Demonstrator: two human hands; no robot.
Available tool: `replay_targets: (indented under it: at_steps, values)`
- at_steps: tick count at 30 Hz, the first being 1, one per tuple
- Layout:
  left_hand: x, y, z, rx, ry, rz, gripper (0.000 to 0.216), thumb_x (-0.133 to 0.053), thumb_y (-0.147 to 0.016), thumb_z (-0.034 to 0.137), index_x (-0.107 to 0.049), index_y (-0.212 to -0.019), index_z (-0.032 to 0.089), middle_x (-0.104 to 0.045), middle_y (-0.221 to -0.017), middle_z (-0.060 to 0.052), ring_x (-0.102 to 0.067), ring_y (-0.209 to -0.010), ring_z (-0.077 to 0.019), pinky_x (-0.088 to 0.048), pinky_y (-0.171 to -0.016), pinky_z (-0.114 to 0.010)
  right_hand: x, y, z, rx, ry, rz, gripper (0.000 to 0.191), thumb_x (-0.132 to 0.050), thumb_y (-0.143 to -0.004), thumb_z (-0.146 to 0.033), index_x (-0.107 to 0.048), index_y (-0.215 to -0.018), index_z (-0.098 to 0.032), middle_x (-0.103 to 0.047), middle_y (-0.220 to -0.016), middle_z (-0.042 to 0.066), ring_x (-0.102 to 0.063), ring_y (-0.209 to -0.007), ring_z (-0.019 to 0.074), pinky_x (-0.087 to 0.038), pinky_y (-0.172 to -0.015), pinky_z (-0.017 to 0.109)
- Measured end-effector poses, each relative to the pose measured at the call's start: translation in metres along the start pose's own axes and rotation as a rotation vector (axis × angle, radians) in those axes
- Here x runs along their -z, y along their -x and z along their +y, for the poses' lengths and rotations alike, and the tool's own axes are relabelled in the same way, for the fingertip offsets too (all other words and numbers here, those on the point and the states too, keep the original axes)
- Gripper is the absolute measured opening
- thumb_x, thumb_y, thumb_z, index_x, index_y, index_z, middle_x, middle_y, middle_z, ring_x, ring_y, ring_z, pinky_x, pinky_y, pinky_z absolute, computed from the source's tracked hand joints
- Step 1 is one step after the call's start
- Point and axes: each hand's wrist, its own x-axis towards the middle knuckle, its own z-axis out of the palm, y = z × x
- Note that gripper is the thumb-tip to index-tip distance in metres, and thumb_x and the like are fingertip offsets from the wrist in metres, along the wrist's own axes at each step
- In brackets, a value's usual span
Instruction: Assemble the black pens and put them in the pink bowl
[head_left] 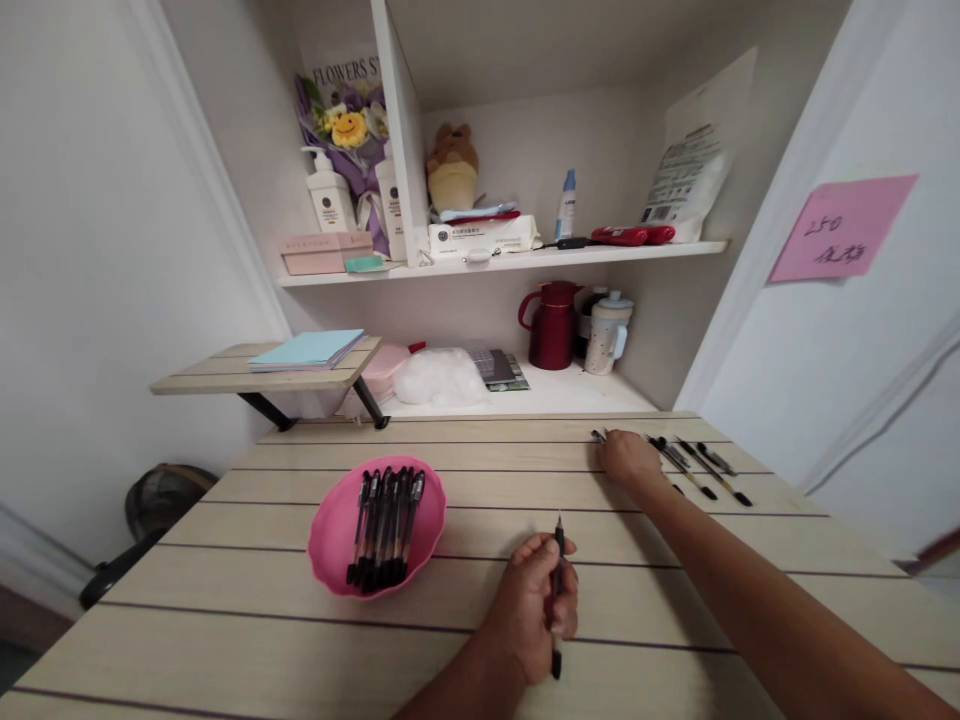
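Observation:
In my left hand (534,605), near the front middle of the table, the fingers close round a black pen (557,580). It stands nearly upright, its bare tip pointing up and away. My right hand (628,458) reaches to the back right, palm down with fingers curled. A small dark pen-like end (598,436) shows at its fingertips; the rest is hidden by the hand. Right beside that hand lie several loose black pens and pen parts (705,468). To the left, a pink scalloped bowl (322,545) holds a bundle of black pens (386,530).
A small raised shelf (202,378) at the back left bears a stack of coloured paper (307,350). Behind the slatted table (247,620) stand a dark red jug (553,328), a pale tumbler (606,338) and a white plastic bag (439,377). A pink note (844,228) is stuck at right.

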Motion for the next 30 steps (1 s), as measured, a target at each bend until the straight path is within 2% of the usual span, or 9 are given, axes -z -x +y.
replay_targets:
  at_steps: [3,7,13,16,18,21,23,26,30]
  values:
    - [0.0,0.0,0.0,0.005,0.005,-0.001,0.031,-0.061,-0.072,0.043,-0.05,-0.087,0.018,-0.048,-0.057,0.006,-0.029,-0.033,-0.0008,-0.01,-0.036,-0.017,0.0,0.001,0.0,0.008,-0.005,0.002,0.032,-0.04,-0.083,-0.025,-0.064,-0.096,-0.008,-0.064,-0.101,0.021,-0.061,-0.093,0.0275,-0.044,-0.076,0.035]
    - [-0.001,0.001,0.001,0.007,0.003,0.008,0.03,-0.061,-0.072,0.042,-0.05,-0.086,0.018,-0.048,-0.057,0.006,-0.028,-0.033,-0.0008,-0.01,-0.035,-0.017,0.005,0.001,0.003,0.014,-0.009,0.009,0.034,-0.045,-0.081,-0.033,-0.064,-0.096,-0.008,-0.064,-0.1,0.022,-0.061,-0.093,0.0284,-0.044,-0.076,0.035]
    - [-0.001,0.0,0.0,0.008,0.032,0.01,0.03,-0.062,-0.071,0.041,-0.052,-0.087,0.017,-0.048,-0.057,0.005,-0.029,-0.035,-0.001,-0.011,-0.036,-0.017,0.035,-0.003,0.024,-0.043,-0.066,0.093,0.037,-0.038,-0.082,-0.032,-0.065,-0.087,-0.008,-0.065,-0.092,0.023,-0.061,-0.088,0.0297,-0.043,-0.069,0.034]
    - [-0.003,0.001,0.001,-0.001,0.071,0.043,0.03,-0.063,-0.071,0.04,-0.053,-0.087,0.017,-0.05,-0.058,0.004,-0.036,-0.038,-0.0025,-0.017,-0.038,-0.016,0.047,0.014,0.028,-0.019,-0.164,0.099,0.031,-0.039,-0.08,-0.03,-0.064,-0.075,-0.012,-0.066,-0.082,0.019,-0.062,-0.079,0.0252,-0.041,-0.063,0.03]
    - [-0.005,0.001,0.002,-0.025,0.12,0.066,0.028,-0.065,-0.07,0.037,-0.054,-0.087,0.017,-0.052,-0.061,0.003,-0.043,-0.044,-0.0042,-0.025,-0.041,-0.016,0.048,0.041,0.02,0.042,-0.264,0.01,0.029,-0.04,-0.08,-0.03,-0.06,-0.066,-0.015,-0.066,-0.069,0.011,-0.059,-0.062,0.0169,-0.04,-0.056,0.025]
    - [-0.007,0.0,0.003,-0.102,0.222,0.09,0.024,-0.067,-0.069,0.03,-0.055,-0.084,0.016,-0.056,-0.069,0.0,-0.053,-0.057,-0.0076,-0.039,-0.055,-0.02,0.038,0.097,0.002,0.215,-0.69,-0.518,0.031,-0.042,-0.08,-0.038,-0.054,-0.062,-0.016,-0.058,-0.052,0.002,-0.047,-0.04,0.009,-0.034,-0.043,0.021]
    - [-0.008,-0.001,0.005,-0.16,0.284,0.107,0.022,-0.069,-0.068,0.026,-0.055,-0.081,0.015,-0.058,-0.075,-0.002,-0.056,-0.067,-0.0103,-0.043,-0.065,-0.023,0.031,0.133,-0.009,0.29,-0.892,-0.744,0.039,-0.041,-0.079,-0.05,-0.053,-0.063,-0.016,-0.055,-0.049,0.0,-0.045,-0.037,0.0075,-0.029,-0.038,0.019]
    - [-0.007,-0.004,0.006,-0.227,0.332,0.138,0.021,-0.071,-0.066,0.021,-0.056,-0.078,0.015,-0.059,-0.081,-0.003,-0.058,-0.076,-0.0123,-0.044,-0.073,-0.025,0.025,0.166,-0.018,0.281,-1.027,-0.848,0.042,-0.046,-0.073,-0.057,-0.051,-0.064,-0.016,-0.056,-0.052,-0.001,-0.047,-0.038,0.0065,-0.025,-0.035,0.017]
    - [-0.005,-0.005,0.008,-0.261,0.351,0.178,0.02,-0.071,-0.064,0.017,-0.057,-0.078,0.015,-0.061,-0.085,-0.004,-0.059,-0.081,-0.0127,-0.045,-0.077,-0.025,0.021,0.183,-0.021,0.27,-1.092,-0.846,0.032,-0.06,-0.065,-0.047,-0.05,-0.061,-0.016,-0.055,-0.051,-0.003,-0.046,-0.037,0.005,-0.025,-0.034,0.016]
